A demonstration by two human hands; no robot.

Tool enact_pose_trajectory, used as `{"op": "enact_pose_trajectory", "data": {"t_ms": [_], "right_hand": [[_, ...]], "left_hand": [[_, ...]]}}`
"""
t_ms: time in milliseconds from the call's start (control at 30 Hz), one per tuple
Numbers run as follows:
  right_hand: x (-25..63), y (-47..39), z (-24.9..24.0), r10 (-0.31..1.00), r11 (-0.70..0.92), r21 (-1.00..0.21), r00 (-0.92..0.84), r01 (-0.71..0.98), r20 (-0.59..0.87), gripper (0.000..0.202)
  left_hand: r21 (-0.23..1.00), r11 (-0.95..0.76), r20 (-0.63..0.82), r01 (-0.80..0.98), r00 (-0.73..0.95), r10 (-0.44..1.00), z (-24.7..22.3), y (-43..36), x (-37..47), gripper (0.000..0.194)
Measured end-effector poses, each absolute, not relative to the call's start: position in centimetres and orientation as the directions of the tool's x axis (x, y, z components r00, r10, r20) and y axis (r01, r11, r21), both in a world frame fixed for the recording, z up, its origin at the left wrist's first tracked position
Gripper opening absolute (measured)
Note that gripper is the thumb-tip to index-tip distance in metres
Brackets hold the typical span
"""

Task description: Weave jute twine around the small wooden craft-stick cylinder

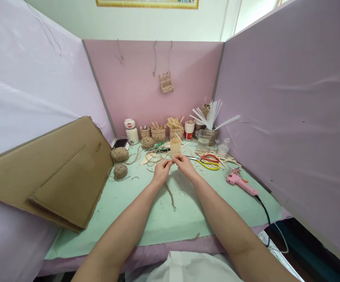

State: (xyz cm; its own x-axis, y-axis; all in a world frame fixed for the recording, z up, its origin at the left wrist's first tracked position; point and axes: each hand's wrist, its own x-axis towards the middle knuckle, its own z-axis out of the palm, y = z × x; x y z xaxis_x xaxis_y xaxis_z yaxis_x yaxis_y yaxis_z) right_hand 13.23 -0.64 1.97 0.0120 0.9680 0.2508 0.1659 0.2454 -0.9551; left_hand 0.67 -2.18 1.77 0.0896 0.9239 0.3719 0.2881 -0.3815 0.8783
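Note:
My left hand and my right hand meet over the middle of the table, thumbs and fingertips pinched close together. Between them they grip a piece of brown jute twine; its loose tail trails from under my left hand toward me. The exact spot where the fingers pinch is small and partly hidden. Just beyond the fingertips stands a small pale cylinder made of wooden sticks. Scissors with red and yellow handles lie to the right of my right hand.
A pink glue gun with a black cord lies at right. Twine balls sit at left beside leaning cardboard. Stick-filled baskets, a white jar and a plastic cup line the back. A small stick basket hangs above.

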Motion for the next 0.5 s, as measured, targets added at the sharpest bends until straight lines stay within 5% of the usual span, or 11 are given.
{"op": "enact_pose_trajectory", "data": {"t_ms": [500], "right_hand": [[13.16, -0.99, 2.33, 0.963, 0.253, -0.946, 0.045, 0.203, 0.267, 0.018]], "left_hand": [[0.881, -0.343, 0.368, 0.327, -0.017, 0.93, 0.96, -1.95, 0.58, 0.027]]}}
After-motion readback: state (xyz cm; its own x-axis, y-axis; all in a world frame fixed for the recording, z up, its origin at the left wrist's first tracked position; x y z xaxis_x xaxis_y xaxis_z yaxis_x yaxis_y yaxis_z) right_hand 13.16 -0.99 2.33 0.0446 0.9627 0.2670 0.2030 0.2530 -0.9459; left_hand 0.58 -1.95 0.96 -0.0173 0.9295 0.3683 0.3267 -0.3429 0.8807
